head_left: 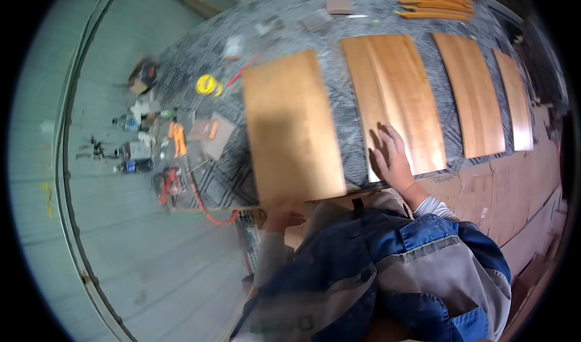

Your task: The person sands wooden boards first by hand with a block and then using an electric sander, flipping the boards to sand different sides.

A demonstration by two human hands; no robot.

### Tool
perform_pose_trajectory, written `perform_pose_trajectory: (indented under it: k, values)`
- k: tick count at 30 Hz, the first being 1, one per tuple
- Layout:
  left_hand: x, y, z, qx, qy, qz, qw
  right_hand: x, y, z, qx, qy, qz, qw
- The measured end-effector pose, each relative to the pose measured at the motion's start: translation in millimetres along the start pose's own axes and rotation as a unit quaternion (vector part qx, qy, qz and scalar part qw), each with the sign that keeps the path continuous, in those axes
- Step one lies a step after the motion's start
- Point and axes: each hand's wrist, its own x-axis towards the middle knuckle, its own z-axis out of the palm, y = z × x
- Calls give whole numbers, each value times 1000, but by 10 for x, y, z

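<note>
Four flat wooden boards lie in a row on the patterned grey cloth of the table. My right hand (392,157) rests with fingers apart at the lower left part of the second board (396,94), which has a shiny surface. Below the near edge of the leftmost board (293,130) is my left hand (284,217), smeared by motion. I cannot make out whether its fingers touch or grip that board. A shadow falls across the leftmost board. The third board (471,97) and the narrow-looking fourth board (513,100) lie farther right, apart from both hands.
A yellow round object (206,84), orange-handled tool (178,139), sanding block (203,130) and red hose (209,214) lie left on the table (227,188). Bottles (133,165) stand at its left edge. Several orange strips (434,6) are stacked far right. Cardboard (478,191) lies below.
</note>
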Motion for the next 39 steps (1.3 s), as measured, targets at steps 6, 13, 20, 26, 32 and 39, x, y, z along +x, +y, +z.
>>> perform_pose_trajectory:
  k: [6,13,20,26,32,39]
  values:
    - [391,586,-1956,295,359,475,747,173,-963,1022,9,-101,-61,993]
    - [820,1770,-2824,365,469,434,677,298,-1472,1480,-43,-151,-150,976]
    - [607,1287,-3818,356,611,400,582,236,-1459,1566,-146,-178,-164,959]
    - [542,1064,-2961,286,407,366,787,182,-1453,1613,-153,-183,-134,962]
    - [495,874,-2978,321,417,389,756,194,-1419,1597,-167,-209,-135,954]
    - [45,1527,-5125,414,433,443,667,172,-1518,1643,-163,-163,-146,962]
